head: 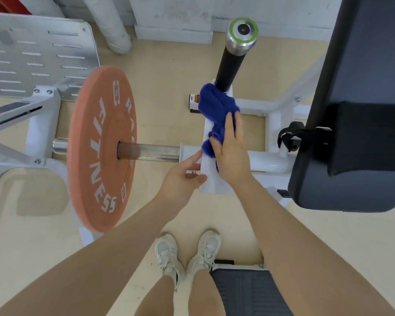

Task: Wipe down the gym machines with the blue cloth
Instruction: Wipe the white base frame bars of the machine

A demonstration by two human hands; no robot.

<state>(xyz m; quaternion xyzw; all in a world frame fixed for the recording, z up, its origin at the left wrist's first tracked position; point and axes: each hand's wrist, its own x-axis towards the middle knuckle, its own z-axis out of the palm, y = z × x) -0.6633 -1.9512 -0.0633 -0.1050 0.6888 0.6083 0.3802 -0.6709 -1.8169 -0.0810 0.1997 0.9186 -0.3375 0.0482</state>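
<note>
On the white machine frame, right hand fingers curled round the bunched blue cloth, pressed just below the black handle. Left hand fingers loosely spread, touching the frame's edge, nothing gripped.

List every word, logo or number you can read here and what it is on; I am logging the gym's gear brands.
"FITNESS": large white letters on the orange weight plate.
"RA...": start of a second word on the same plate; the rest is blurred.
Two small square logos on the plate: too blurred to read.
Sticker on the white frame bar at left: too small to read.
Orange tag beside the blue cloth: no legible text.
</note>
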